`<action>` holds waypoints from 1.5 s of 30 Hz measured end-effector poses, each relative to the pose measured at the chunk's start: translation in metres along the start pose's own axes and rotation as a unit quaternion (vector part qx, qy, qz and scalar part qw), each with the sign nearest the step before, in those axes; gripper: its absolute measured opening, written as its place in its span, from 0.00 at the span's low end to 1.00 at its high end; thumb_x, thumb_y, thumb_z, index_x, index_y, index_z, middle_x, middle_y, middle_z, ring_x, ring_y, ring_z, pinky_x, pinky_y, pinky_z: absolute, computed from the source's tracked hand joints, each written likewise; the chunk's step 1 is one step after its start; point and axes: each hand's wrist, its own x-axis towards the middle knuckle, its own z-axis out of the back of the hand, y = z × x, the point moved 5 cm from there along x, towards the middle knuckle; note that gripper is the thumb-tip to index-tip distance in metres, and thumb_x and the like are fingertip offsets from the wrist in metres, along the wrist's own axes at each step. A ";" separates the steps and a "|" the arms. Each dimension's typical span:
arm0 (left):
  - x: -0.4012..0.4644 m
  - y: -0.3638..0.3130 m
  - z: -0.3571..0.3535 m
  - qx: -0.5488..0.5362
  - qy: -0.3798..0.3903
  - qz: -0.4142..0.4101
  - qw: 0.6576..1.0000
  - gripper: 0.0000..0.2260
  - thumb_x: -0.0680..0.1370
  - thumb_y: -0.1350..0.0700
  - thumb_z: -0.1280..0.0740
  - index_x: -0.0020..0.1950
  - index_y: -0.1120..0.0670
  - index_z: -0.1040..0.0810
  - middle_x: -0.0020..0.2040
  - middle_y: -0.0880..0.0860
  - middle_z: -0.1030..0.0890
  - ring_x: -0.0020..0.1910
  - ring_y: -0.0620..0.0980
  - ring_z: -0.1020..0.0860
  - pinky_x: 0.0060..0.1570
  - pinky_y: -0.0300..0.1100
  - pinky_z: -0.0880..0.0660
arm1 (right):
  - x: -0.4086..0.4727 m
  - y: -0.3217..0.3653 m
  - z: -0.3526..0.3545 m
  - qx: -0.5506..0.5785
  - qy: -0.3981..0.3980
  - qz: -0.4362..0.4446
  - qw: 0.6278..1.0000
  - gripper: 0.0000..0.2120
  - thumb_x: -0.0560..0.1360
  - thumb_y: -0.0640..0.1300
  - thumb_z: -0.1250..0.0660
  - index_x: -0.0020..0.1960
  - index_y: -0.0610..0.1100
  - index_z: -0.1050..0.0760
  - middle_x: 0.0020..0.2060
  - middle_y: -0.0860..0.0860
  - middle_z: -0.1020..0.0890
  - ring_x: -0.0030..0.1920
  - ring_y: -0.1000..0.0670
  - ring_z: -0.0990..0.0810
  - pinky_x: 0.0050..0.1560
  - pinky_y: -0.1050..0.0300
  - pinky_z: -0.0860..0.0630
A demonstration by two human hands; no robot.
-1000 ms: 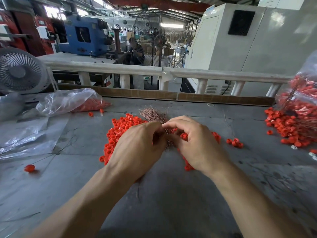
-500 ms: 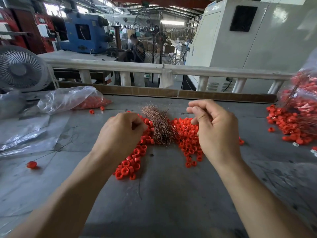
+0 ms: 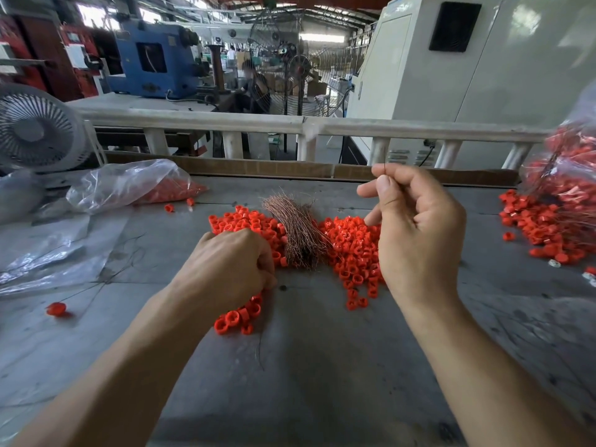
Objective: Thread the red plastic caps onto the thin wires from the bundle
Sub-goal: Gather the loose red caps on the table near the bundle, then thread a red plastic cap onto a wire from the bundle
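Right hand (image 3: 416,233) raised, thumb and forefinger pinching one thin wire (image 3: 388,185). Left hand (image 3: 230,269) curled, knuckles up, resting on red caps (image 3: 353,250); what it holds cannot be told. Wire bundle (image 3: 296,233) lies between the hands.

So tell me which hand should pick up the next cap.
Left. The left hand rests low on the red caps beside the wire bundle, while the right hand is raised, pinching a thin wire.

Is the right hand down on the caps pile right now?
No, the right hand is raised above the caps, pinching a thin wire.
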 end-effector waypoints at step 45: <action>-0.003 -0.032 0.013 -0.709 -0.035 -0.029 0.704 0.12 0.71 0.67 0.30 0.53 0.59 0.17 0.43 0.54 0.15 0.45 0.51 0.16 0.52 0.44 0.17 | -0.020 -0.013 -0.036 0.079 0.221 -0.137 0.962 0.03 0.77 0.45 0.30 0.46 0.49 0.17 0.31 0.54 0.18 0.30 0.60 0.23 0.31 0.71 0.30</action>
